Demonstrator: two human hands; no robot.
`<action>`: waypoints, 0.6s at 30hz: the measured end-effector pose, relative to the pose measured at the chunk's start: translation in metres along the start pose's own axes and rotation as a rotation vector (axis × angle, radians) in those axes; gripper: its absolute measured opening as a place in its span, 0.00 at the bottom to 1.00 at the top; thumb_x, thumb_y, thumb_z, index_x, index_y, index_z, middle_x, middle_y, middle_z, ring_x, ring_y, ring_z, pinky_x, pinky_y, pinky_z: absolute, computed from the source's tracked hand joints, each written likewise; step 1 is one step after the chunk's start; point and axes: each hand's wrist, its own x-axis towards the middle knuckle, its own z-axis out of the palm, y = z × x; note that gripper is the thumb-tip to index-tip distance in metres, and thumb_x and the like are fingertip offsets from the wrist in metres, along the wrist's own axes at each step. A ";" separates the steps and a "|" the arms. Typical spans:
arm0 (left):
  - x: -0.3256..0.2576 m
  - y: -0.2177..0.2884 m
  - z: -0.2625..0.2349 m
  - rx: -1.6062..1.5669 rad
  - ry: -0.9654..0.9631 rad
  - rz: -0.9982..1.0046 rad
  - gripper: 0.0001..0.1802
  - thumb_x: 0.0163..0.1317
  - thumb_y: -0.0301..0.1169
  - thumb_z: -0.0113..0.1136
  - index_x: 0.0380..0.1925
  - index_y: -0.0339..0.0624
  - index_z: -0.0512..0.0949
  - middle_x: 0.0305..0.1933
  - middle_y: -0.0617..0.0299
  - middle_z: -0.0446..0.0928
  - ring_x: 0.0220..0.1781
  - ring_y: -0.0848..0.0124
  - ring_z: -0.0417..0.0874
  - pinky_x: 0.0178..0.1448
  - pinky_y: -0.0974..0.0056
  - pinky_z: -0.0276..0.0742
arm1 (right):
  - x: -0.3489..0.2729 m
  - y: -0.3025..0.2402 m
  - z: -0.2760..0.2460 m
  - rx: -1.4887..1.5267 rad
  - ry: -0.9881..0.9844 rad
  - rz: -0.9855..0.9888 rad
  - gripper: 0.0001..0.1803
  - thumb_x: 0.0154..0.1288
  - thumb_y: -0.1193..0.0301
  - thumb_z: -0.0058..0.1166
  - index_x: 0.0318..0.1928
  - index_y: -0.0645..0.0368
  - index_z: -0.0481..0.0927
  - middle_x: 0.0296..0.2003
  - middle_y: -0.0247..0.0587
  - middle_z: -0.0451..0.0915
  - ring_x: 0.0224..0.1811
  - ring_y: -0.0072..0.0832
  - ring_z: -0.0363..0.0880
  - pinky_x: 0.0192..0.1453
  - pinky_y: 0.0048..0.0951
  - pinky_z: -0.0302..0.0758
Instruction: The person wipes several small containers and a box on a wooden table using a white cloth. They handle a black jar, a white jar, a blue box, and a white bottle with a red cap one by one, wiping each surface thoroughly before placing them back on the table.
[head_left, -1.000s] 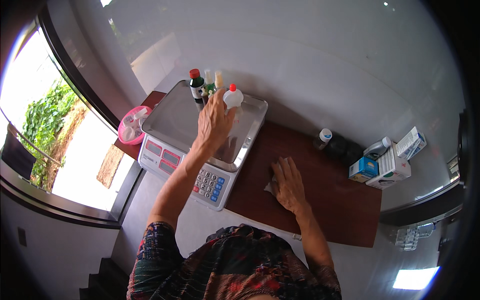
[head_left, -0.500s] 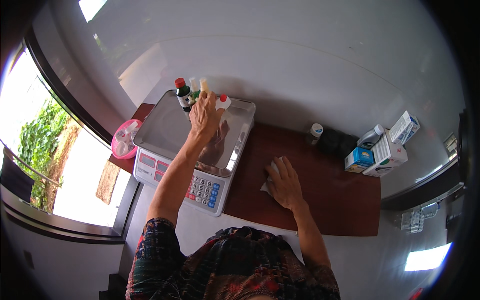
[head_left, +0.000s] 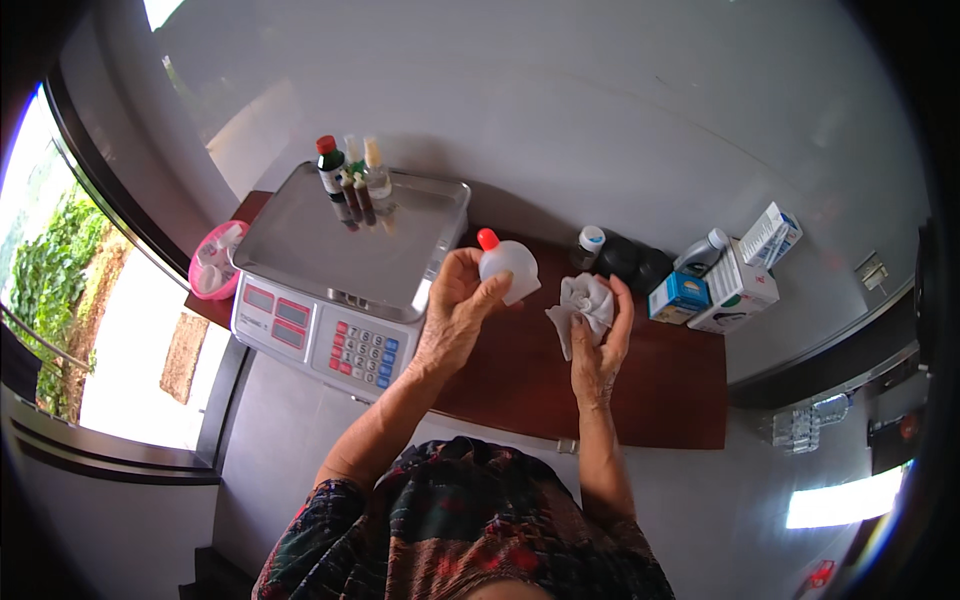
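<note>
My left hand is closed around a small white translucent bottle with a red cap, raised above the brown table. To its right, my right hand grips a crumpled white cloth, bunched up between thumb and fingers. A gap separates the bottle from the cloth. Left of my hands stands a white electronic scale with a steel pan. At the pan's far edge are a dark green bottle with a red cap, a clear bottle and several small brown vials.
A pink basket with white items sits left of the scale. Toward the right are a white-capped jar, black round objects, a grey bottle, a blue box and white boxes. A wall rises behind the table.
My left hand has taken the red-capped white bottle off the scale pan and brought it right and nearer. My right hand has lifted the cloth from the tabletop. The view has shifted slightly.
</note>
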 end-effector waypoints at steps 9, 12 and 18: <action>-0.042 -0.052 0.034 0.232 -0.103 0.019 0.26 0.59 0.27 0.66 0.55 0.31 0.69 0.47 0.59 0.77 0.47 0.75 0.78 0.50 0.69 0.77 | 0.000 -0.019 -0.017 -0.361 -0.203 -0.220 0.28 0.58 0.73 0.58 0.59 0.64 0.68 0.53 0.53 0.69 0.54 0.44 0.72 0.57 0.38 0.73; -0.052 -0.056 0.040 0.117 -0.116 -0.036 0.26 0.58 0.28 0.67 0.55 0.30 0.69 0.47 0.59 0.77 0.47 0.76 0.78 0.47 0.70 0.78 | 0.008 -0.026 -0.034 -0.198 -0.306 0.023 0.17 0.62 0.70 0.56 0.50 0.61 0.74 0.44 0.44 0.76 0.44 0.31 0.77 0.47 0.31 0.76; -0.070 -0.056 0.047 0.189 -0.141 -0.146 0.26 0.61 0.28 0.64 0.58 0.34 0.69 0.45 0.62 0.78 0.41 0.78 0.77 0.46 0.72 0.77 | 0.019 -0.014 -0.040 0.140 -0.324 0.372 0.09 0.65 0.69 0.52 0.41 0.61 0.79 0.32 0.37 0.80 0.34 0.20 0.77 0.38 0.24 0.76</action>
